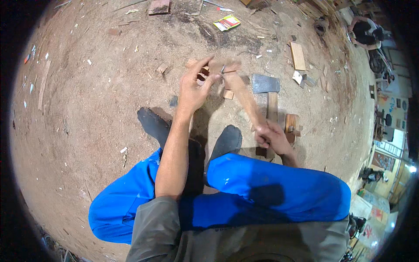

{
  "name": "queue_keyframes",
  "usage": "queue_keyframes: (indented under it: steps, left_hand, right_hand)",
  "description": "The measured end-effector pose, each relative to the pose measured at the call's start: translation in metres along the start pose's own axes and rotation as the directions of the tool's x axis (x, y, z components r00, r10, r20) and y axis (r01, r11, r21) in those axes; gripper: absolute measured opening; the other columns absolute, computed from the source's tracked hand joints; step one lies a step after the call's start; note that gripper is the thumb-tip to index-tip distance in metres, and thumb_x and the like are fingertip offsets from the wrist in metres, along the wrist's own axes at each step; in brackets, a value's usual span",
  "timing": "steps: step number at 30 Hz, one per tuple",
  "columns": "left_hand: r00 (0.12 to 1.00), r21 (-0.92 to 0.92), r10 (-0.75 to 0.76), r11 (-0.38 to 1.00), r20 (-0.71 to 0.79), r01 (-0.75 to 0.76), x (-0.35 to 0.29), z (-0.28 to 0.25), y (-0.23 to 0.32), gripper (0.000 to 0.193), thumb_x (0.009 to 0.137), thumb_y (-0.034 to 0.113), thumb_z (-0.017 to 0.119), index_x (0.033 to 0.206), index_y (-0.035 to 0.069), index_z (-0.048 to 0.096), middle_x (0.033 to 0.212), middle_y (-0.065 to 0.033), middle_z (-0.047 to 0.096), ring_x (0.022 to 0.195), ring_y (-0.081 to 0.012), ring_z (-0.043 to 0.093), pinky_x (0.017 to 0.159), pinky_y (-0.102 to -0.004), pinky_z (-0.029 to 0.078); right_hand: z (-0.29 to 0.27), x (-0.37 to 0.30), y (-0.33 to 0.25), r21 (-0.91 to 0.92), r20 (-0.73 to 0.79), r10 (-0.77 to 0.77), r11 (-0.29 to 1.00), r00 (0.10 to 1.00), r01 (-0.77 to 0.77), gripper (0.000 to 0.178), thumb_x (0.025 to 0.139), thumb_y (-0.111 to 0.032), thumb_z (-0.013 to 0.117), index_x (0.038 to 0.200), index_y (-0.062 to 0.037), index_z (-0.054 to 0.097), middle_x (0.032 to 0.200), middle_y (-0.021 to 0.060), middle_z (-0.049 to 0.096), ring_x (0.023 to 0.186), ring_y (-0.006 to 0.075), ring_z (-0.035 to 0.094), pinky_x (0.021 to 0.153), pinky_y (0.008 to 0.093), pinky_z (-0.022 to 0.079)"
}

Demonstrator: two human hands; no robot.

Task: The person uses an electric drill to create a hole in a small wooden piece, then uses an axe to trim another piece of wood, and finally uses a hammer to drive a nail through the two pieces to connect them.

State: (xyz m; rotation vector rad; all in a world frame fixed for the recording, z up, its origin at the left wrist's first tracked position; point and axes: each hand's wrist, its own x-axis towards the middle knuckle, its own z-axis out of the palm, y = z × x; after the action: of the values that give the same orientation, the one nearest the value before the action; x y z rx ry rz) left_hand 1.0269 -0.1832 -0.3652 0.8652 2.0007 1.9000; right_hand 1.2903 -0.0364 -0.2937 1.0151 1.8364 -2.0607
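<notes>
My left hand (194, 86) is raised over the ground, with thumb and fingers closed in a pinch. At its fingertips is a thin metal piece (222, 70), too small and blurred to name further. My right hand (271, 137), smeared a little by motion, grips the near end of a long pale wooden handle (246, 101). That handle slants up to the left, and its far end blurs beside my left fingertips, hiding its shape. Under my right arm lies an axe, its grey head (265, 84) pointing left and its wooden shaft (272, 107) running toward me.
Beside the axe shaft lies an orange-brown wooden block (291, 123). Farther off are a flat board (297, 56), a yellow-and-red packet (227, 22) and a reddish block (159, 7). Wood chips litter the dirt floor. My feet (225, 142) are close below; a person (365, 33) is at far right.
</notes>
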Motion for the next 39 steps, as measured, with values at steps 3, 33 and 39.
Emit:
queue_keyframes:
  steps: [3, 33, 39]
  left_hand:
    - [0.996, -0.077, -0.077, 0.994, -0.055, 0.072, 0.003, 0.0, -0.001, 0.056, 0.089, 0.012, 0.077, 0.141, 0.003, 0.058, 0.124, -0.0117, 0.069, 0.096, -0.0136, 0.066, 0.081, -0.0291, 0.055]
    - [0.997, -0.317, -0.073, 0.945, 0.04, 0.082, 0.003, 0.0, -0.008, 0.08, 0.102, 0.067, 0.042, 0.156, 0.007, 0.038, 0.156, -0.0189, 0.04, 0.117, -0.0258, 0.06, 0.097, -0.0403, 0.05]
    - [0.99, -0.172, 0.044, 0.985, 0.135, -0.02, -0.003, 0.011, 0.002, 0.119, 0.063, 0.043, 0.096, 0.158, 0.01, 0.032, 0.158, -0.02, 0.035, 0.127, -0.0346, 0.056, 0.103, -0.0481, 0.05]
  right_hand:
    - [-0.001, 0.001, -0.007, 0.097, -0.181, -0.021, 0.995, 0.983, 0.039, 0.028, 0.108, -0.028, 0.054, 0.097, -0.0026, 0.06, 0.068, -0.0006, 0.049, 0.057, 0.0064, 0.044, 0.049, 0.024, 0.034]
    - [-0.018, 0.002, -0.006, -0.013, -0.083, -0.027, 1.0, 0.996, 0.026, 0.025, 0.108, -0.028, 0.056, 0.1, -0.0047, 0.06, 0.064, -0.0006, 0.051, 0.051, 0.006, 0.044, 0.045, 0.0245, 0.034]
    - [-0.011, -0.001, -0.005, -0.128, 0.0, 0.047, 0.991, 0.999, -0.046, 0.026, 0.107, -0.028, 0.057, 0.1, -0.0034, 0.062, 0.063, -0.0007, 0.051, 0.051, 0.0065, 0.044, 0.045, 0.0249, 0.034]
